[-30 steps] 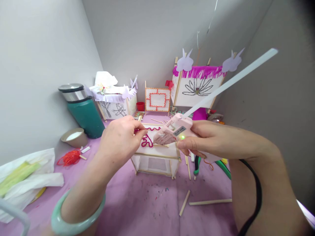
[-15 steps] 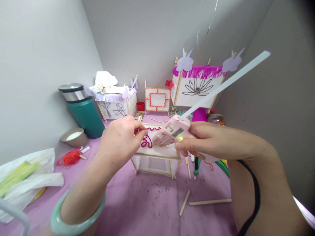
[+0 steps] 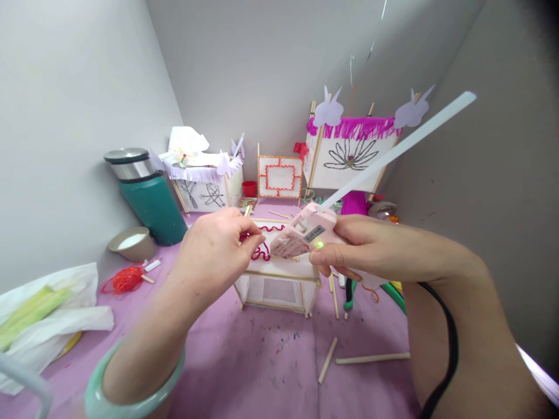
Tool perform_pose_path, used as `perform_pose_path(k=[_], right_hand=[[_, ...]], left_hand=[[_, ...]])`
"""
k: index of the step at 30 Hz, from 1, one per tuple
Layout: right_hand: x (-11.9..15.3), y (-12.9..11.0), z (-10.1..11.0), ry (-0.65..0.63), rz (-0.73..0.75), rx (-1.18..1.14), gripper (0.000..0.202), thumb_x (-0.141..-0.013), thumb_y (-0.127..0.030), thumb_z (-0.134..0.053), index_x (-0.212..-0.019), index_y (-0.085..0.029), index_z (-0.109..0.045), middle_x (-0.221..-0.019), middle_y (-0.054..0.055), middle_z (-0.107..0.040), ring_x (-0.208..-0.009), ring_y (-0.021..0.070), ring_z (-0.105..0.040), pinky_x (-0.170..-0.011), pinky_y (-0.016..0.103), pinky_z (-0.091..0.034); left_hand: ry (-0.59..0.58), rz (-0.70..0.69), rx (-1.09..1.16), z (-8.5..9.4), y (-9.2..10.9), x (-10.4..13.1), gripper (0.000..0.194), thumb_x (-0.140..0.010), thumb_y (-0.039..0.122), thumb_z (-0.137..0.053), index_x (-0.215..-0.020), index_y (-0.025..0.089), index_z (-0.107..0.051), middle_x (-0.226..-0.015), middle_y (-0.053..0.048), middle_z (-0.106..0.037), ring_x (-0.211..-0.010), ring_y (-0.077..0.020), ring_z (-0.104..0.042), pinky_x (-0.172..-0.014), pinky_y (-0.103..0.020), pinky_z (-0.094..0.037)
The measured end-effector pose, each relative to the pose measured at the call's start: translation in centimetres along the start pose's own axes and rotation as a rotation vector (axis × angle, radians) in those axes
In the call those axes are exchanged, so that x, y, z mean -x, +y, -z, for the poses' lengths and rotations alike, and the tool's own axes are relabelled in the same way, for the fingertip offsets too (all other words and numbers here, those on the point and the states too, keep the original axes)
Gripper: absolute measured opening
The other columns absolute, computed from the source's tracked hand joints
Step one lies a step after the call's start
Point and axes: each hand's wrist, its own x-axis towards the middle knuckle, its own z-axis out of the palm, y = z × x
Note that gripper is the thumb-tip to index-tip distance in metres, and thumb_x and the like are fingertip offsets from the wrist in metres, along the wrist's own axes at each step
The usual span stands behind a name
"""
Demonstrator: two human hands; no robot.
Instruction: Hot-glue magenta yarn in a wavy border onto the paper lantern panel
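My right hand grips a pale pink glue gun with a lit green light and a long white glue stick rising from its back. Its nozzle end points down and left over a small box-shaped wooden-stick frame with white panels. On the top panel lies a wavy dark-pink cord. Thumb and index finger of my left hand are pinched together at the cord's left part, and some of the cord shows between them. The fingers hide where the cord ends.
A green bottle, a bowl and red string are at left. Decorated lanterns and a stick-framed panel stand behind. Loose sticks and green-handled pliers lie at right.
Both hands stay almost in place. The glue gun and its stick have shifted very slightly left, and my left thumb and fingers have moved a touch over the cord.
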Motion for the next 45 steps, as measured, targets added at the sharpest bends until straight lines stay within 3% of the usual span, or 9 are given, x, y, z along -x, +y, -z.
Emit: perform_pose_path(k=[16,22,27,33,37,42,45], right_hand=[[0.5,0.0,0.4,0.022,-0.027,0.017,0.06,-0.076,-0.077,-0.046,-0.072,-0.019,-0.062,-0.065,0.001,-0.057,-0.061,0.0156,-0.055,-0.048,0.026,-0.037],[1.0,-1.9,0.7,-0.028,-0.047,0.057,0.047,-0.084,-0.063,-0.048,-0.074,-0.02,-0.064,-0.065,0.0,-0.055,-0.063,0.0148,-0.054,-0.051,0.025,-0.038],[0.7,-0.2,0.6,-0.01,0.006,0.044,0.05,-0.081,-0.068,-0.05,-0.075,-0.02,-0.06,-0.069,0.0,-0.057,-0.062,0.0147,-0.055,-0.05,0.024,-0.039],[0.7,0.8,0.6,0.007,0.057,0.022,0.051,-0.08,-0.071,-0.048,-0.078,-0.021,-0.06,-0.068,-0.001,-0.056,-0.061,0.0142,-0.053,-0.051,0.024,-0.042],[0.8,0.6,0.6,0.057,0.021,0.03,0.055,-0.079,-0.073,-0.047,-0.071,-0.021,-0.06,-0.065,-0.001,-0.054,-0.061,0.0152,-0.054,-0.052,0.025,-0.042],[0.9,1.0,0.4,0.143,-0.022,-0.012,0.057,-0.075,-0.077,-0.048,-0.07,-0.021,-0.058,-0.062,-0.001,-0.053,-0.057,0.0144,-0.053,-0.048,0.026,-0.041],[1.0,0.7,0.2,0.15,-0.012,-0.031,0.059,-0.074,-0.078,-0.048,-0.066,-0.02,-0.056,-0.061,-0.001,-0.055,-0.056,0.0142,-0.054,-0.048,0.026,-0.041]], left_hand=[[-0.05,-0.009,0.016,0.2,0.1,0.3,0.017,-0.082,0.026,-0.058,-0.075,0.022,-0.073,-0.077,-0.002,-0.067,-0.07,-0.0167,-0.058,-0.06,-0.029,-0.037],[-0.047,0.005,0.019,0.3,0.2,0.2,0.016,-0.081,0.025,-0.058,-0.076,0.023,-0.074,-0.08,-0.001,-0.07,-0.073,-0.0173,-0.06,-0.06,-0.028,-0.038],[-0.054,0.012,0.016,0.1,0.3,0.1,0.017,-0.081,0.026,-0.058,-0.075,0.024,-0.074,-0.077,0.001,-0.072,-0.072,-0.0174,-0.063,-0.059,-0.028,-0.039],[0.022,-0.086,0.079,-0.1,-0.6,0.7,0.019,-0.082,0.017,-0.057,-0.086,0.023,-0.075,-0.087,0.002,-0.075,-0.079,-0.0159,-0.068,-0.068,-0.026,-0.046],[0.081,-0.064,0.089,-0.3,-0.9,1.7,0.021,-0.081,0.014,-0.059,-0.096,0.022,-0.07,-0.084,0.003,-0.075,-0.074,-0.0149,-0.068,-0.064,-0.025,-0.046],[0.181,-0.12,-0.037,-1.5,0.2,3.2,0.013,-0.08,0.013,-0.061,-0.078,0.022,-0.07,-0.073,0.004,-0.071,-0.064,-0.0141,-0.063,-0.057,-0.026,-0.041],[0.291,-0.137,-0.069,-2.5,0.8,4.1,0.012,-0.083,0.018,-0.062,-0.079,0.024,-0.071,-0.076,0.003,-0.066,-0.063,-0.0126,-0.059,-0.056,-0.025,-0.04]])
